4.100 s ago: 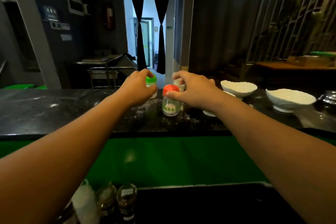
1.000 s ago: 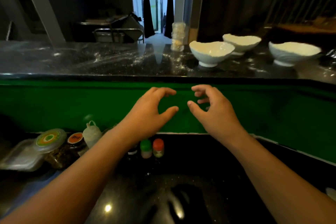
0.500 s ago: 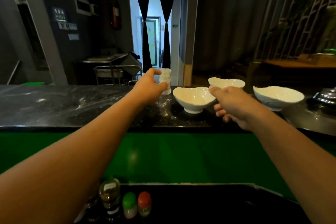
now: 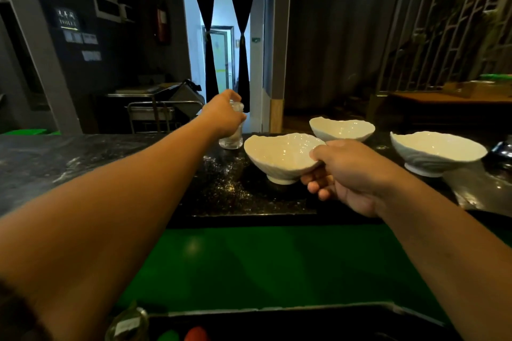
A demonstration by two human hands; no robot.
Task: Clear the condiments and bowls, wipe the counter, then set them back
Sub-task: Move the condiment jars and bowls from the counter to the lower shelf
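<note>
On the dark stone counter (image 4: 83, 163) stands a clear glass jar (image 4: 232, 139), and my left hand (image 4: 223, 116) is wrapped around its upper part. My right hand (image 4: 346, 174) grips the right rim of the nearest white bowl (image 4: 279, 156), thumb on top and fingers under it; the bowl tilts slightly. Two more white bowls stand behind and to the right, one at the back (image 4: 342, 128) and one at the far right (image 4: 435, 152). White crumbs or powder speckle the counter in front of the jar.
Below the counter's green front panel (image 4: 249, 266) lies a lower dark shelf with a glass bottle (image 4: 128, 322), a green-capped shaker (image 4: 167, 336) and a red-capped shaker (image 4: 196, 334) at the bottom edge. A shiny metal object (image 4: 502, 151) sits at the counter's far right.
My left hand has closed around the glass jar. My right hand has moved onto the nearest bowl's rim and gripped it. Earlier, both hands set the two capped shakers on the lower shelf.
</note>
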